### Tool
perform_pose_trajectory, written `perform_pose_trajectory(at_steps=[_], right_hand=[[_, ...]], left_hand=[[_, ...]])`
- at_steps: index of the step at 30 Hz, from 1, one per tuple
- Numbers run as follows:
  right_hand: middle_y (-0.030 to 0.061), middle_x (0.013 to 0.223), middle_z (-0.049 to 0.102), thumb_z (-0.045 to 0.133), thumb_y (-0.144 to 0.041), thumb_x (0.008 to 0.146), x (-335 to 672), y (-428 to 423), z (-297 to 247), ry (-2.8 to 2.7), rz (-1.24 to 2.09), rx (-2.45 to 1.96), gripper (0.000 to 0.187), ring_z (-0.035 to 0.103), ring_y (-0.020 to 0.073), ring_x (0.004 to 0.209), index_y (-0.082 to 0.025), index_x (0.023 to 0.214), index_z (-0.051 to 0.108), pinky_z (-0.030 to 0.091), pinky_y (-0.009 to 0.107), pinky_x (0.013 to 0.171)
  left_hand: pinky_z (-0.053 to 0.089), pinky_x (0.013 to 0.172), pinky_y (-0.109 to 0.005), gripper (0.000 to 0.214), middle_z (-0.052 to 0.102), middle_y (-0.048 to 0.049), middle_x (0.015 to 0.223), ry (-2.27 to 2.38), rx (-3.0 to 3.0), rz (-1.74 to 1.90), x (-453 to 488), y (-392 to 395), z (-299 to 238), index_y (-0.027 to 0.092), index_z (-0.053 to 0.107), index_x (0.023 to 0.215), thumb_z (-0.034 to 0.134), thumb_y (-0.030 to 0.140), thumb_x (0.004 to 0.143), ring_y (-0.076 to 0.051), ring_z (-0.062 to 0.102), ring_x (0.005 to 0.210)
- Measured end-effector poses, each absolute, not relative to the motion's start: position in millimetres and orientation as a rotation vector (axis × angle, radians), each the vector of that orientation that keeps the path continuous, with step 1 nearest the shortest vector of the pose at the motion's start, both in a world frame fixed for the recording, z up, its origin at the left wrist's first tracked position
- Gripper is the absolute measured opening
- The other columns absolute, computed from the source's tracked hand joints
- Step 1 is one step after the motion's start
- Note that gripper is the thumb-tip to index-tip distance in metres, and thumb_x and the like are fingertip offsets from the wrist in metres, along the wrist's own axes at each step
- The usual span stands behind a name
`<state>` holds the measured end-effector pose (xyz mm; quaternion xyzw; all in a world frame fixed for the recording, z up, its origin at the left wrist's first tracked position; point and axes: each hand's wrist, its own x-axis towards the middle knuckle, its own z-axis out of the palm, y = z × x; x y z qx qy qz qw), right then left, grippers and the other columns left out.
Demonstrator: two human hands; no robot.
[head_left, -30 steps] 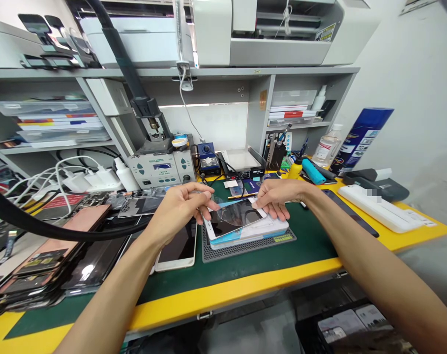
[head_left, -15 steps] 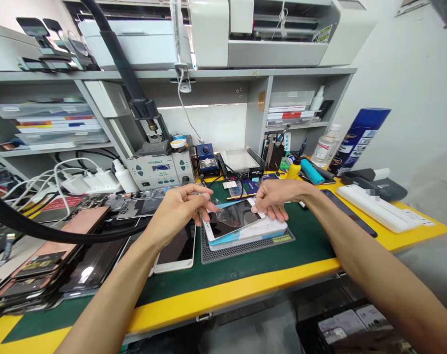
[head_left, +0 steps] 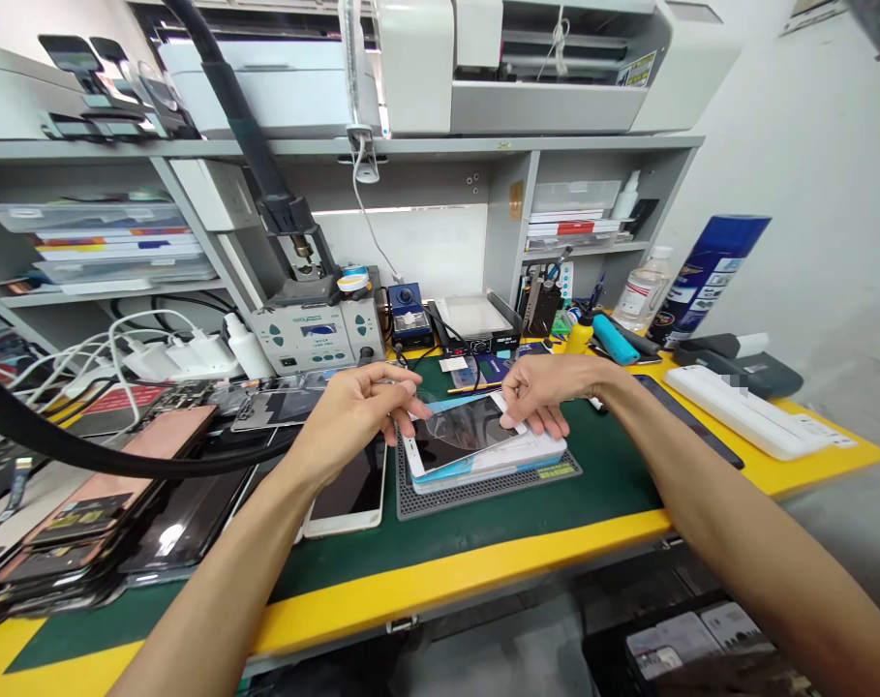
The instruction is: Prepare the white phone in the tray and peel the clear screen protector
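A white smartphone (head_left: 414, 457) with a dark screen lies tilted on a flat white-and-blue box (head_left: 512, 459). Under the box is a grey textured pad (head_left: 446, 500). Over the screen a clear screen protector film (head_left: 460, 426) shows as a glossy, curved reflection. At the phone's left end, my left hand (head_left: 378, 397) is closed in a pinch on the film's edge. My right hand (head_left: 539, 395) pinches at the opposite end, thumb and index finger against the film; whether it also grips the phone's edge I cannot tell. Its other fingers rest over the box.
Another white phone (head_left: 348, 489) lies left of the pad, beside stacked phone parts (head_left: 112, 494). A black hose (head_left: 156, 469) crosses above them. Behind stands a hot-air station (head_left: 316, 334). To the right are a dark phone (head_left: 693, 421), a white device (head_left: 744, 407) and a blue spray can (head_left: 715, 276).
My right thumb and fingers have shifted very slightly at the right end, and the film's reflection looks a little different. My left hand keeps its place.
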<state>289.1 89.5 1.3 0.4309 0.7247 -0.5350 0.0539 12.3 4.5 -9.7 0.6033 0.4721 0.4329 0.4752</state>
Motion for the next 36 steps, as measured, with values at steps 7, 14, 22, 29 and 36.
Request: perform_pose_trajectory(at_steps=[7, 14, 22, 29, 36], right_hand=[[0.0056, 0.050, 0.068, 0.068, -0.059, 0.080, 277.9, 84.3, -0.9, 2.230, -1.475, 1.529, 0.048, 0.064, 0.0167, 0.037, -0.015, 0.062, 0.059, 0.051, 0.023, 0.033], [0.0065, 0.051, 0.069, 0.067, -0.065, 0.079, 277.9, 84.2, -3.0, 2.288, -1.413, 1.536, 0.054, 0.062, 0.0157, 0.035, -0.014, 0.062, 0.061, 0.051, 0.023, 0.033], [0.0035, 0.054, 0.069, 0.075, -0.068, 0.069, 285.6, 86.8, -3.6, 2.306, -1.484, 1.384, 0.055, 0.063, 0.0152, 0.041, -0.015, 0.064, 0.059, 0.054, 0.024, 0.037], [-0.0003, 0.057, 0.069, 0.087, -0.055, 0.062, 289.6, 88.9, -1.7, 2.288, -1.548, 1.294, 0.048, 0.066, 0.0155, 0.047, -0.017, 0.072, 0.059, 0.056, 0.024, 0.041], [-0.0004, 0.057, 0.069, 0.090, -0.053, 0.057, 292.5, 88.7, -1.5, 2.296, -1.548, 1.262, 0.050, 0.066, 0.0168, 0.049, -0.017, 0.076, 0.061, 0.057, 0.025, 0.044]], left_hand=[[0.049, 0.050, -0.027, 0.029, 0.077, -0.0112, 0.081, 1.164, 1.471, 1.062, 14.0, 4.0, -8.7, 0.011, 0.065, 0.103, 0.069, 0.034, 0.086, -0.015, 0.063, 0.056], [0.050, 0.050, -0.027, 0.030, 0.077, -0.0113, 0.082, 1.174, 1.481, 1.054, 13.5, 5.8, -8.5, 0.011, 0.065, 0.104, 0.069, 0.035, 0.086, -0.015, 0.063, 0.057], [0.049, 0.050, -0.027, 0.029, 0.077, -0.0118, 0.083, 1.171, 1.479, 1.051, 12.0, 6.1, -11.0, 0.011, 0.064, 0.104, 0.068, 0.034, 0.087, -0.016, 0.064, 0.058], [0.049, 0.050, -0.026, 0.027, 0.077, -0.0106, 0.081, 1.154, 1.489, 1.052, 11.6, 5.8, -12.5, 0.011, 0.064, 0.102, 0.068, 0.034, 0.087, -0.016, 0.065, 0.058], [0.050, 0.050, -0.027, 0.027, 0.077, -0.0103, 0.081, 1.148, 1.499, 1.044, 10.6, 5.8, -13.9, 0.012, 0.065, 0.103, 0.068, 0.034, 0.088, -0.016, 0.065, 0.058]])
